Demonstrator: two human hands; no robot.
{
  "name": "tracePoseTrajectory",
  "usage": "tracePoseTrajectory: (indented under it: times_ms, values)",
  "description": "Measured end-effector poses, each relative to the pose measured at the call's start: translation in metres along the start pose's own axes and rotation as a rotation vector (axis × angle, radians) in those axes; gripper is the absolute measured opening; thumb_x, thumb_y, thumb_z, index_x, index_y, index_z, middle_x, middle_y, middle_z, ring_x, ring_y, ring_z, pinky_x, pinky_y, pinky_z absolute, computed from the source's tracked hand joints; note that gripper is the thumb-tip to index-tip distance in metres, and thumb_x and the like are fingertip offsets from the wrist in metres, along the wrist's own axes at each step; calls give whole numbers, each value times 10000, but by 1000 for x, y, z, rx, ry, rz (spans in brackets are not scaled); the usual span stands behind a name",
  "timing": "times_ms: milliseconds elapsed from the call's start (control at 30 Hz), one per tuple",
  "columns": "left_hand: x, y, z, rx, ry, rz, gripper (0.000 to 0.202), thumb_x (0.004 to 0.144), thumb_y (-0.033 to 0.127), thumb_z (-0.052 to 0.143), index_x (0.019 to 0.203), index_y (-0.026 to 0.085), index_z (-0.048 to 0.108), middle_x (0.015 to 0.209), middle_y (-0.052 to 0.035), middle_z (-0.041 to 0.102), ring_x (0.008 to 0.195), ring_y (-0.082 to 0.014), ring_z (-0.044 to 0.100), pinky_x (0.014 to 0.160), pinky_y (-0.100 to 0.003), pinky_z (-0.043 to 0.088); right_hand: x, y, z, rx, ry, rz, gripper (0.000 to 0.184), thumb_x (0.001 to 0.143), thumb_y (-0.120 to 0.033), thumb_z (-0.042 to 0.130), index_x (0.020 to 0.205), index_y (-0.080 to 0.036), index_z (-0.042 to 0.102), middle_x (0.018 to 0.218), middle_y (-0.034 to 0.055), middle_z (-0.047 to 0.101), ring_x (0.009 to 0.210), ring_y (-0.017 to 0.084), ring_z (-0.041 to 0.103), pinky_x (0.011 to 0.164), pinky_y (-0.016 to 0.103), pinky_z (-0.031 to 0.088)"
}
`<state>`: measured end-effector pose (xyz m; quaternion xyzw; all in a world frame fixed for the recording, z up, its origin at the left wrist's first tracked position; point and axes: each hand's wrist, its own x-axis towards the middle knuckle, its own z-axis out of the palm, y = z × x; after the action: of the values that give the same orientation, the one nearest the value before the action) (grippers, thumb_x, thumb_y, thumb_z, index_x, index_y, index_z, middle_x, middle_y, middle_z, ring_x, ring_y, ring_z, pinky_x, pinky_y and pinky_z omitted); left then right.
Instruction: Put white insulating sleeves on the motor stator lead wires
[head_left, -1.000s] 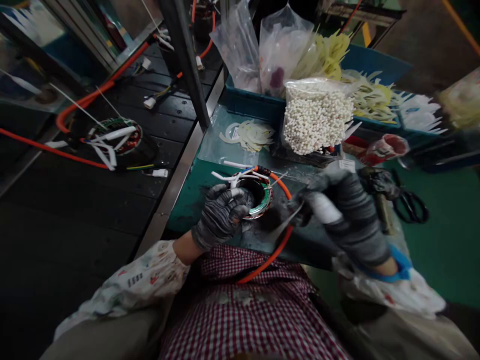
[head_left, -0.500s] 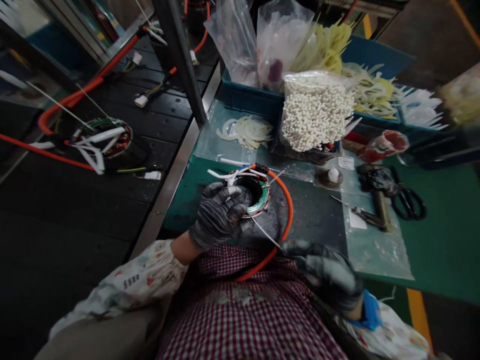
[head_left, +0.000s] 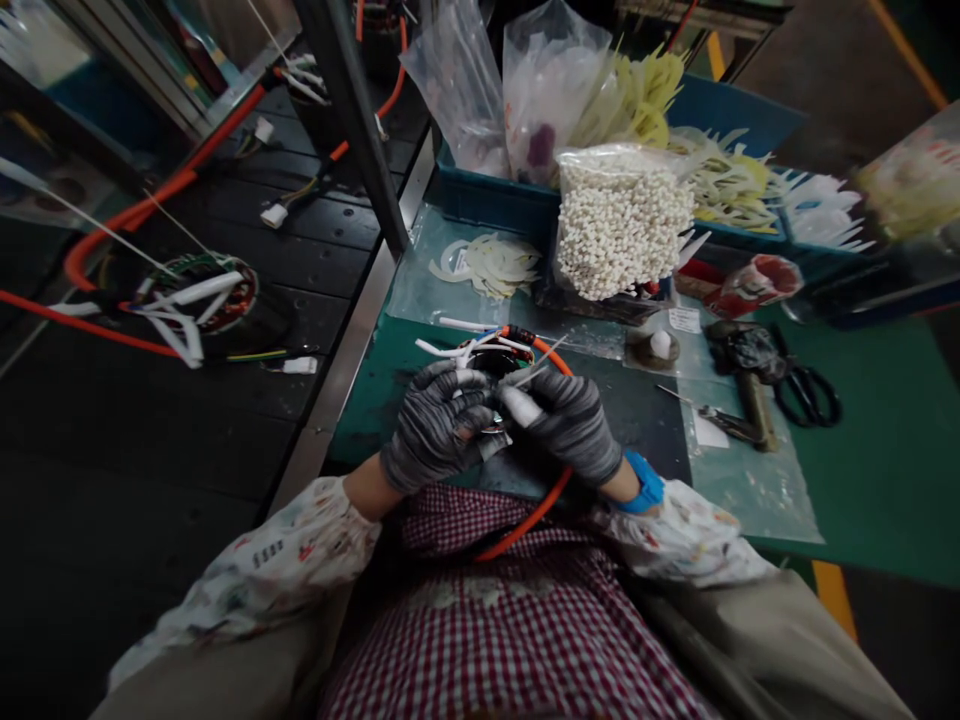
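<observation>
Two gloved hands meet over a small wound stator (head_left: 495, 360) in the centre of the frame, at the near edge of the green counter (head_left: 885, 480). The left hand (head_left: 439, 430) is curled around the stator's left rim and grips it firmly. The right hand (head_left: 566, 425) presses in from the right, its fingers closed and seemingly pinching a thin white tie (head_left: 538, 372) that pokes out past the fingertips. The hands hide most of the ring, so only its top edge and some white lead sleeves show. An orange cable (head_left: 536, 515) loops from the stator down towards the lap. The step in hand looks like working the tie into or around the windings. The next move would call for a steady hold from the left hand and a fine, well-aimed pinch from the right, since the gaps are small and mostly covered. Above centre, a bag of white beads (head_left: 622, 230) leans against a blue bin (head_left: 495, 200), and scissors (head_left: 806, 395) lie to the right. Well apart at the left of the frame, a second stator (head_left: 202, 300) sits on the dark belt.
</observation>
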<state>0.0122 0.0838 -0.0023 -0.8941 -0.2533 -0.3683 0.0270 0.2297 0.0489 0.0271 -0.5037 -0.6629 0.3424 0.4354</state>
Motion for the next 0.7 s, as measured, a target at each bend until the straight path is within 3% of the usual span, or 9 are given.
tracePoseTrajectory:
  times_ms: [167,333,533,633,700]
  values:
    - [1,0,1,7,29,21,152,980,414,732,952,265,725,1038,1,848,1091,-239,761,1101,-458,562,4,-3,-15,297,-192,93,262,1037,-458,761,1133,-237,865,1113,52,879,1034,270,833,961,406,689]
    - [3,0,1,-11,57,17,162,1001,412,719,932,268,696,983,3,844,1078,-238,764,1096,-456,558,3,0,-18,255,-164,88,189,1001,-401,805,1087,-242,858,1058,40,868,996,266,830,984,467,687]
    - [-1,0,4,-40,60,2,112,937,339,800,988,272,725,1056,-2,833,1103,-227,747,1131,-444,541,-3,6,-13,271,-161,58,177,1018,-361,778,1125,-242,854,1084,44,875,985,247,837,920,410,703]
    - [-2,-1,5,-76,40,-16,180,912,352,821,1045,280,724,1036,10,828,1126,-238,741,1167,-457,518,-12,13,-13,208,-239,-89,171,1030,-375,766,1101,-251,861,1049,41,871,938,224,824,896,375,685]
    - [-3,-1,4,-91,30,-13,195,923,381,799,1072,288,714,1027,13,825,1131,-243,740,1167,-468,516,-20,18,-11,162,-291,-85,200,1028,-429,776,1111,-265,853,1035,36,861,924,214,808,878,364,673]
